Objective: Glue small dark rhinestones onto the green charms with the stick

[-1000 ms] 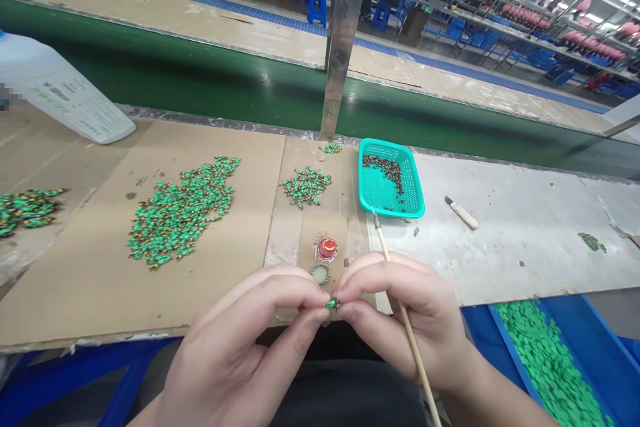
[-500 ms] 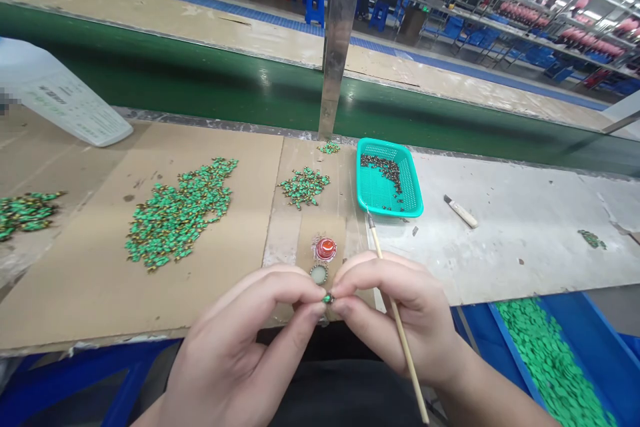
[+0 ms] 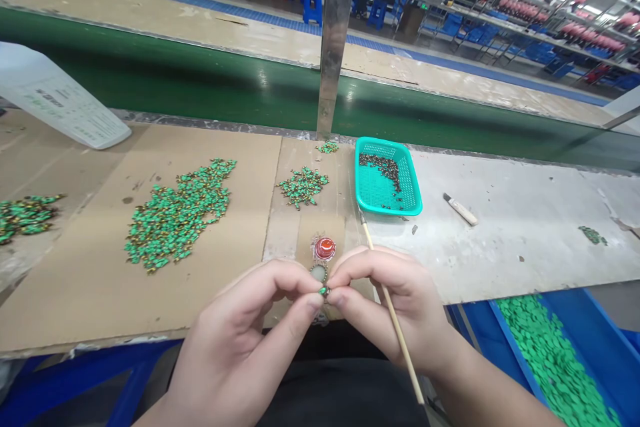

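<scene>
My left hand (image 3: 260,340) is closed, pinching a tiny green piece (image 3: 323,291) between thumb and forefinger. From the other side, the thumb and forefinger of my right hand (image 3: 395,307) close on the dark end of the piece. A thin wooden-handled brush (image 3: 395,320) also rests in my right hand, its tip pointing up towards the basket. Just beyond the fingertips lies a round pale disc with a beaded rim (image 3: 319,272), partly covered. Behind that sits a small red-filled cap (image 3: 325,248) with red smears around it.
A large pile of green-and-brown pieces (image 3: 180,213) lies on cardboard at left, with a smaller pile (image 3: 303,186) nearer the middle. A turquoise basket (image 3: 370,203) holds dark bits. To its right lies a white-handled tool (image 3: 461,209). A blue tray (image 3: 595,327) holds green discs. A metal post (image 3: 333,47) rises behind.
Both hands have shifted slightly up and left with the piece still pinched between them. The brush has moved left with my right hand.
</scene>
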Available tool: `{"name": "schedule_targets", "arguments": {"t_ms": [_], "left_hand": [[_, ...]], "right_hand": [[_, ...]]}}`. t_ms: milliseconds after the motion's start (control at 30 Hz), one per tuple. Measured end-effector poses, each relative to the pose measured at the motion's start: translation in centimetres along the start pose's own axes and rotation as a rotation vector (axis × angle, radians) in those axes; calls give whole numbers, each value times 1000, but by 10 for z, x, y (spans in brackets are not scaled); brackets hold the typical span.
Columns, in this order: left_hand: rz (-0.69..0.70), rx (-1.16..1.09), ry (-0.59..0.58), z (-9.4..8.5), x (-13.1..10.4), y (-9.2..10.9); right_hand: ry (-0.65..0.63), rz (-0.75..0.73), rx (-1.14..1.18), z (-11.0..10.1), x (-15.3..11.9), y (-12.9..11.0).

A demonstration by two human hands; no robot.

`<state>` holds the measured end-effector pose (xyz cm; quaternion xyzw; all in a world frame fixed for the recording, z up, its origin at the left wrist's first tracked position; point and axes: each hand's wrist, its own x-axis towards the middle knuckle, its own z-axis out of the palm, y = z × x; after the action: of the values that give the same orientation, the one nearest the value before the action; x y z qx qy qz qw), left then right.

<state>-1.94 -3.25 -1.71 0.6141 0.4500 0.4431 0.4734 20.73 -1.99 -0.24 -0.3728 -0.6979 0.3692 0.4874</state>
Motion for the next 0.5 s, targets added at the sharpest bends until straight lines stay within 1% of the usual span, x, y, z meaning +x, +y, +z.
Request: {"name": "schedule_targets", "arguments": {"t_ms": [133,267,367,500], "left_hand": [[-88,-88,10,3,4,7],[-220,-226,-49,3,9,8],[-268,-298,-67,2,10,9],[-325,-353,-52,1,9,10]], "right_hand": [[4,22,12,1,1,0],[1,45,6,1,2,-5],[-3,51,22,0,2,-8],[1,74,44,0,0,-9]]}}
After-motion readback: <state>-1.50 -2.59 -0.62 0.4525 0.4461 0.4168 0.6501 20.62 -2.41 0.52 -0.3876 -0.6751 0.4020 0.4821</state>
